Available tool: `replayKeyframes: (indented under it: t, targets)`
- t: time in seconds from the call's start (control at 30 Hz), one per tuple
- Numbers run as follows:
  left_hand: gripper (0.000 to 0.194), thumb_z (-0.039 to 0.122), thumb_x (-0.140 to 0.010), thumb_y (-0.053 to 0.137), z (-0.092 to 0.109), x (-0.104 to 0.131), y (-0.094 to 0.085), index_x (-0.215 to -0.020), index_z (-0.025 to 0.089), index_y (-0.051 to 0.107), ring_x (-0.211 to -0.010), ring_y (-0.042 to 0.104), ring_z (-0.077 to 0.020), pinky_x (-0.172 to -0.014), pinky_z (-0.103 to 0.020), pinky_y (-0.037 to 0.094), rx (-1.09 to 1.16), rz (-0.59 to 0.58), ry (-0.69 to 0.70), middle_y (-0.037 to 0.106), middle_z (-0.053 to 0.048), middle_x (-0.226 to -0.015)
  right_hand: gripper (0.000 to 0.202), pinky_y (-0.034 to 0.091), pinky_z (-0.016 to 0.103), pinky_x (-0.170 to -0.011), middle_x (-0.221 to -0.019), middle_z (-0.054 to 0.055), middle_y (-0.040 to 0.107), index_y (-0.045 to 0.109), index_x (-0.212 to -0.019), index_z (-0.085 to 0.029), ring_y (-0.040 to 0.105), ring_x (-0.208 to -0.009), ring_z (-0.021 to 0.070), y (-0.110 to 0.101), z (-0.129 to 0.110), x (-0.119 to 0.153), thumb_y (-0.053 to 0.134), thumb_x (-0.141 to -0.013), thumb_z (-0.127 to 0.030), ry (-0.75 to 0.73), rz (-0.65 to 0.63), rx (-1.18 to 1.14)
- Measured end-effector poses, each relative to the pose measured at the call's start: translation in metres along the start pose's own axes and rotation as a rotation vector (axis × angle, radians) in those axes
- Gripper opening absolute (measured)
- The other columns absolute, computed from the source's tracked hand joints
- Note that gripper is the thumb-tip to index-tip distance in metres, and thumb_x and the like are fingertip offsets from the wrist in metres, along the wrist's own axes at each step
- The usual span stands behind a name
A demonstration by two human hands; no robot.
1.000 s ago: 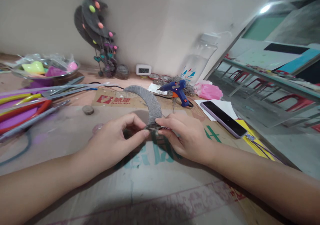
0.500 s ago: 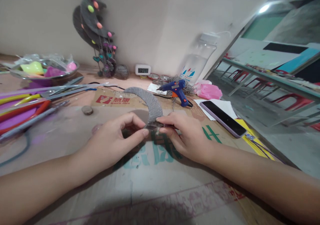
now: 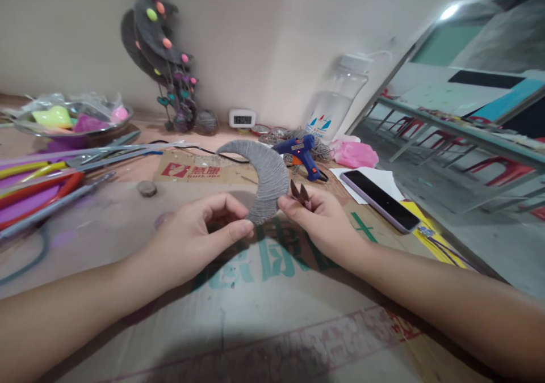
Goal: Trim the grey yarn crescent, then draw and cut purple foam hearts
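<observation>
A crescent moon wrapped in grey yarn (image 3: pixel 272 179) stands tilted between my hands, its curved face toward me. My left hand (image 3: pixel 202 232) pinches its lower tip between thumb and fingers. On the right edge, the thumb of my right hand (image 3: pixel 327 218) presses against the crescent, fingers curled behind. Out of that same hand stick small dark brown pointed pieces (image 3: pixel 300 193), like petals or a dried pod; their lower part is hidden by the fingers. Just behind the crescent lies a blue hot glue gun (image 3: pixel 301 151) with a small red light.
Printed cardboard (image 3: pixel 179 326) covers the table. Scissors (image 3: pixel 46 187) and a bowl of colourful pieces (image 3: pixel 72 136) are at left, with a yarn ball (image 3: pixel 206 122) and clock (image 3: pixel 242 118) behind. A phone (image 3: pixel 381 201) and bottle (image 3: pixel 336 102) stand right. A decorated crescent (image 3: pixel 151 37) hangs on the wall.
The crescent has tipped upright and now shows more of its face. My right hand has shifted slightly right, and the brown pieces have turned up, away from the crescent's lower tip.
</observation>
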State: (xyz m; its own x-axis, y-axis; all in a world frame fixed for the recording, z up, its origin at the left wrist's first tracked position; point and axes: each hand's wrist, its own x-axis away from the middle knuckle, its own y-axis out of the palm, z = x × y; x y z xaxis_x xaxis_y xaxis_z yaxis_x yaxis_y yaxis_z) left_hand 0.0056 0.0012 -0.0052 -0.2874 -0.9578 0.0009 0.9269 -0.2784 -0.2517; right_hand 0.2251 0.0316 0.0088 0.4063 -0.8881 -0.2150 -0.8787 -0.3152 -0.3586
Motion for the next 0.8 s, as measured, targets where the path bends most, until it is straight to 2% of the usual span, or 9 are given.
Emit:
replayKeyframes:
  t: [0.13, 0.23, 0.33, 0.43, 0.67, 0.8]
  targets:
    - [0.026, 0.047, -0.086, 0.07, -0.0032, 0.0001, -0.0005, -0.093, 0.022, 0.067, -0.075, 0.066, -0.0167, -0.067, -0.029, 0.049, 0.015, -0.009, -0.016, 0.074, -0.001, -0.085, 0.032, 0.038, 0.025, -0.056, -0.064, -0.004, 0.044, 0.052, -0.072, -0.021, 0.042, -0.059, 0.0112, 0.0037, -0.0031, 0.0025, 0.064, -0.091, -0.043, 0.024, 0.009, -0.057]
    - [0.029, 0.051, -0.089, 0.067, -0.0042, 0.0008, -0.0028, -0.087, 0.022, 0.069, -0.075, 0.063, -0.0164, -0.067, -0.029, 0.047, -0.088, 0.025, -0.001, 0.073, -0.001, -0.084, 0.033, 0.039, 0.025, -0.058, -0.064, -0.005, 0.041, 0.05, -0.069, -0.021, 0.04, -0.059, 0.0106, 0.0057, -0.005, 0.0035, 0.064, -0.092, -0.041, 0.016, -0.012, -0.058]
    - [0.031, 0.049, -0.091, 0.063, -0.0027, 0.0009, -0.0044, -0.076, 0.022, 0.068, -0.069, 0.058, -0.0154, -0.061, -0.027, 0.043, -0.164, 0.027, 0.052, 0.067, 0.001, -0.074, 0.04, 0.038, 0.025, -0.056, -0.063, -0.006, 0.037, 0.046, -0.067, -0.022, 0.038, -0.058, 0.0103, 0.0069, -0.0068, 0.0036, 0.064, -0.092, -0.047, 0.015, -0.03, -0.056]
    - [0.029, 0.045, -0.092, 0.06, -0.0005, 0.0005, -0.0042, -0.076, 0.022, 0.067, -0.068, 0.057, -0.0151, -0.061, -0.027, 0.043, -0.135, 0.012, 0.103, 0.064, 0.001, -0.071, 0.043, 0.035, 0.024, -0.052, -0.062, -0.006, 0.034, 0.044, -0.067, -0.022, 0.036, -0.056, 0.01, 0.007, -0.0071, 0.0035, 0.065, -0.091, -0.051, 0.028, -0.04, -0.06]
    - [0.035, 0.048, -0.096, 0.054, 0.0044, 0.0023, -0.0014, -0.074, 0.022, 0.064, -0.065, 0.052, -0.0145, -0.058, -0.025, 0.04, -0.123, 0.025, 0.077, 0.057, 0.002, -0.069, 0.038, 0.032, 0.024, -0.051, -0.062, -0.007, 0.035, 0.046, -0.067, -0.022, 0.031, -0.055, 0.009, 0.0066, -0.0062, 0.0042, 0.065, -0.092, -0.044, 0.033, -0.035, -0.09]
    - [0.037, 0.052, -0.094, 0.055, 0.0048, 0.0025, -0.002, -0.074, 0.023, 0.067, -0.067, 0.055, -0.0162, -0.059, -0.026, 0.042, -0.166, 0.021, 0.075, 0.062, 0.001, -0.07, 0.04, 0.034, 0.024, -0.052, -0.063, -0.006, 0.035, 0.048, -0.067, -0.022, 0.033, -0.056, 0.0098, 0.0085, -0.0072, 0.0047, 0.065, -0.091, -0.049, 0.044, -0.028, -0.079]
